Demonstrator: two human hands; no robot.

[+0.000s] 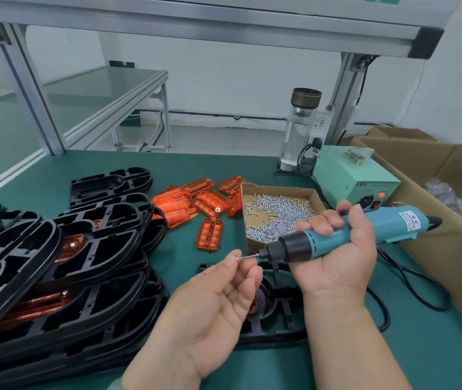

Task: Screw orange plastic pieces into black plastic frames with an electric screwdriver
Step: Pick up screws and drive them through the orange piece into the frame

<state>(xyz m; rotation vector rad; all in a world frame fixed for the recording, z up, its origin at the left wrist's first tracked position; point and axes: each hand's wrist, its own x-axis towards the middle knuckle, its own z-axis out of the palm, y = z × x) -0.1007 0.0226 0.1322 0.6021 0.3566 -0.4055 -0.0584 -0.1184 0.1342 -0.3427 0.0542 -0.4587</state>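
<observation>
My right hand (337, 257) grips a teal electric screwdriver (365, 232), held nearly level with its bit pointing left. My left hand (215, 302), palm up, pinches a small silver screw (237, 258) against the bit's tip. Under both hands lies a black plastic frame (275, 319) on the green mat, with an orange piece partly hidden inside it. Loose orange plastic pieces (196, 204) lie in a heap at mid-table. A cardboard tray (317, 198) holds several silver screws (275, 215). Stacked black frames (55, 277), some with orange pieces fitted, fill the left.
A teal power supply box (351, 178) with a lit red lamp stands behind the tray, its black cable (410, 280) looping on the mat. A clear bottle (299, 130) stands at the back. Open cardboard boxes (449, 192) line the right edge. Aluminium posts rise behind.
</observation>
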